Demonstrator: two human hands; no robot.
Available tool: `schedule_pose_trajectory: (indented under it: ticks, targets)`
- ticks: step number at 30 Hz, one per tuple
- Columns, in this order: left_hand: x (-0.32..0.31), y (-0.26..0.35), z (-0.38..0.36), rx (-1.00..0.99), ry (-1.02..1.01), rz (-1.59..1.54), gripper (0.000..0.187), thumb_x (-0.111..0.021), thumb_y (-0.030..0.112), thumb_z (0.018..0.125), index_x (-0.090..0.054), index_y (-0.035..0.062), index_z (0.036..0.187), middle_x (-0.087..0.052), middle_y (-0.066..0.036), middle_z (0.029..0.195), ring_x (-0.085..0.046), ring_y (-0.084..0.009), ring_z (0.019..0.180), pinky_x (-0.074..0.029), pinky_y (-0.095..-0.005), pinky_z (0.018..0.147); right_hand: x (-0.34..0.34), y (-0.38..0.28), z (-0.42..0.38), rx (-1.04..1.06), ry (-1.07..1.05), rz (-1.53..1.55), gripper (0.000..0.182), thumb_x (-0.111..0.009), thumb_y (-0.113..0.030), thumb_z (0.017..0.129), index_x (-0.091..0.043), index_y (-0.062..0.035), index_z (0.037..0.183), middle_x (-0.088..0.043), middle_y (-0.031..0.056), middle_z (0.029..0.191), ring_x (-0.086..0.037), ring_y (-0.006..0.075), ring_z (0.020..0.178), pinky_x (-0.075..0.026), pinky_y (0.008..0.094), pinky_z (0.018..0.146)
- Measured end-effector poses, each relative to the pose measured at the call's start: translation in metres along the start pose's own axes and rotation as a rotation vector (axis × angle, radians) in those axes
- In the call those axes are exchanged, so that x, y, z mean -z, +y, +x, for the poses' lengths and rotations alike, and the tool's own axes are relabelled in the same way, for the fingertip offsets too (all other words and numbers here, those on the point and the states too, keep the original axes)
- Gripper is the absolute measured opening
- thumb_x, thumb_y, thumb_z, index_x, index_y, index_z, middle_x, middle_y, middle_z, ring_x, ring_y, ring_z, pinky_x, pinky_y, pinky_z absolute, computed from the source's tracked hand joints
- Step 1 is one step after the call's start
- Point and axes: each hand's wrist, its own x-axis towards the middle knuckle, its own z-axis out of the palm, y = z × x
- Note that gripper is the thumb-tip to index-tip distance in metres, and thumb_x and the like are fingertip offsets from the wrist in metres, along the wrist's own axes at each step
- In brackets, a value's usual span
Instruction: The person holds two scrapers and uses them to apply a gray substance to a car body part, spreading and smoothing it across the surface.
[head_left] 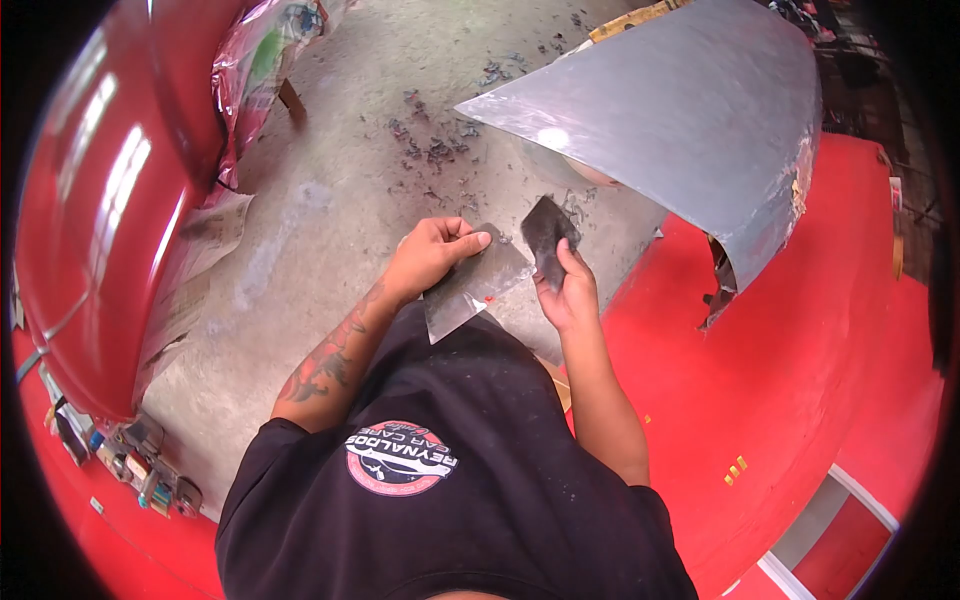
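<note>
Hands are apart, each closed on something: the left hand (432, 258) pinches a thin grey sheet (474, 275), thumb on top; just right of that sheet, the right hand (570, 292) grips a dark pad (545, 231). Beyond, farther right, is a grey panel (690, 120).

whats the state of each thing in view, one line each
left hand: closed on the grey sheet
right hand: closed on the dark pad
grey sheet: held up, shiny at its lower corner
dark pad: held, tilted
grey panel: mostly grey, whitish along its right edge
red body panel: glossy, reflecting lights
dark scraps: scattered on the floor
</note>
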Motion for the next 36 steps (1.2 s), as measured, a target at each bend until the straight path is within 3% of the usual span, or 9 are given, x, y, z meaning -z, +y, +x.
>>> schedule_pose_trajectory:
  ticks: [7,10,17,20,21,24,28,31,36]
  targets:
    - [-0.011,-0.004,-0.005,0.04,-0.044,0.027,0.03,-0.072,0.035,0.087,-0.063,0.0069,0.08,-0.053,0.007,0.066,-0.042,-0.0025,0.056,-0.034,-0.0227,0.051,0.006,0.006,-0.003,0.015,-0.01,0.08,0.025,-0.061,-0.026,0.095,-0.059,-0.0069,0.112,-0.065,0.0047,0.099,-0.06,0.0147,0.088,-0.049,0.0328,0.078]
    - [-0.017,-0.003,-0.004,0.042,-0.058,0.007,0.03,-0.072,0.034,0.087,-0.063,0.0061,0.081,-0.053,0.006,0.066,-0.043,-0.0025,0.057,-0.034,-0.0226,0.051,-0.015,0.005,-0.019,-0.062,-0.058,0.162,0.032,-0.055,-0.018,0.098,-0.054,-0.0042,0.126,-0.063,0.0073,0.117,-0.061,0.0202,0.108,-0.047,0.0358,0.095]
    - [-0.007,-0.008,0.003,0.026,0.026,-0.055,0.027,-0.07,0.031,0.089,-0.063,0.0065,0.08,-0.055,0.006,0.067,-0.045,-0.0032,0.058,-0.035,-0.0226,0.051,-0.006,0.008,-0.032,-0.015,-0.008,0.069,0.034,-0.054,-0.009,0.096,-0.049,-0.0027,0.129,-0.06,0.0095,0.123,-0.058,0.0221,0.113,-0.046,0.0365,0.097]
    - [0.005,-0.01,0.005,0.0,0.117,0.098,0.026,-0.064,0.027,0.091,-0.067,0.0017,0.086,-0.06,0.002,0.068,-0.051,-0.0058,0.061,-0.042,-0.0266,0.056,0.005,0.003,-0.035,0.549,0.13,-0.51,0.03,-0.054,0.005,0.091,-0.059,-0.007,0.119,-0.063,0.0061,0.113,-0.057,0.0231,0.108,-0.041,0.0339,0.098]
    - [0.009,-0.011,0.006,0.007,0.166,0.207,0.028,-0.062,0.027,0.092,-0.068,-0.0003,0.089,-0.062,0.0,0.069,-0.053,-0.0068,0.063,-0.045,-0.0282,0.059,0.01,-0.005,-0.039,0.548,0.129,-0.51,0.03,-0.054,0.005,0.091,-0.059,-0.007,0.119,-0.063,0.0061,0.113,-0.057,0.0231,0.108,-0.041,0.0339,0.098]
    - [0.014,-0.002,0.004,-0.039,0.231,0.397,0.028,-0.059,0.024,0.092,-0.069,-0.0013,0.095,-0.067,-0.012,0.073,-0.063,-0.0181,0.066,-0.049,-0.0344,0.065,0.008,-0.035,-0.058,1.131,-0.081,-1.609,0.036,-0.062,0.008,0.074,-0.071,-0.0097,0.103,-0.062,0.0108,0.101,-0.059,0.0269,0.096,-0.043,0.0361,0.086]
    - [0.008,0.012,0.002,-0.131,0.312,0.565,0.025,-0.06,0.024,0.09,-0.071,0.0019,0.096,-0.068,-0.02,0.081,-0.068,-0.0331,0.075,-0.051,-0.0409,0.069,-0.008,-0.04,-0.061,1.317,-0.284,-1.852,0.042,-0.061,0.001,0.07,-0.071,-0.0164,0.107,-0.062,0.0016,0.102,-0.057,0.0235,0.097,-0.042,0.0385,0.081]
    - [-0.004,0.017,0.0,-0.229,0.326,0.702,0.024,-0.061,0.023,0.09,-0.07,0.0007,0.094,-0.067,-0.018,0.075,-0.066,-0.0283,0.065,-0.05,-0.0381,0.063,-0.022,-0.035,-0.058,1.31,-0.288,-1.973,0.039,-0.062,-0.001,0.07,-0.071,-0.0163,0.105,-0.061,0.0011,0.102,-0.056,0.0236,0.095,-0.042,0.0389,0.079]
    - [-0.019,0.035,-0.011,-0.081,0.197,0.844,0.026,-0.06,0.03,0.089,-0.073,0.0083,0.096,-0.07,-0.016,0.083,-0.067,-0.0364,0.08,-0.053,-0.0454,0.073,-0.027,-0.044,-0.043,1.187,-0.159,-1.965,0.038,-0.062,0.0,0.075,-0.07,-0.0167,0.108,-0.061,0.0028,0.1,-0.056,0.0243,0.094,-0.043,0.0379,0.079]
